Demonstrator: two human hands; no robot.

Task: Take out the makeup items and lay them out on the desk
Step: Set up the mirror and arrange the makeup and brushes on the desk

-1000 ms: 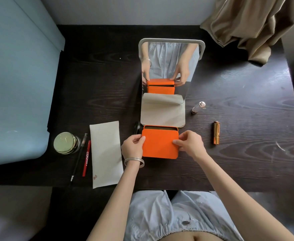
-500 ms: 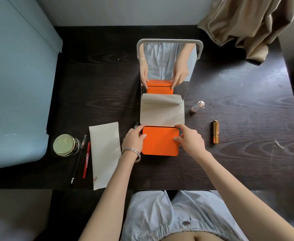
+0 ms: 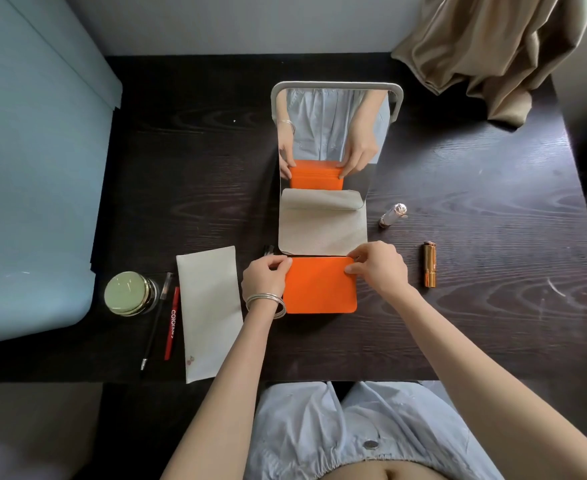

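Left hand (image 3: 263, 279), right hand (image 3: 379, 268): fingers curled, pinching.

Centre: pouch (image 3: 320, 285) on the desk (image 3: 475, 188)
12 o'clock: mirror (image 3: 333, 133), behind the pouch's flap (image 3: 321, 226)
9 o'clock: envelope (image 3: 209, 313), then pencils (image 3: 164, 317), then jar (image 3: 129, 297)
3 o'clock: lipstick (image 3: 429, 270)
2 o'clock: small bottle (image 3: 393, 215)

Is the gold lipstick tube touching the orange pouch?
Apart. The head view shows bare dark desk between the gold lipstick tube and the orange pouch, with the right hand on the pouch's near corner.
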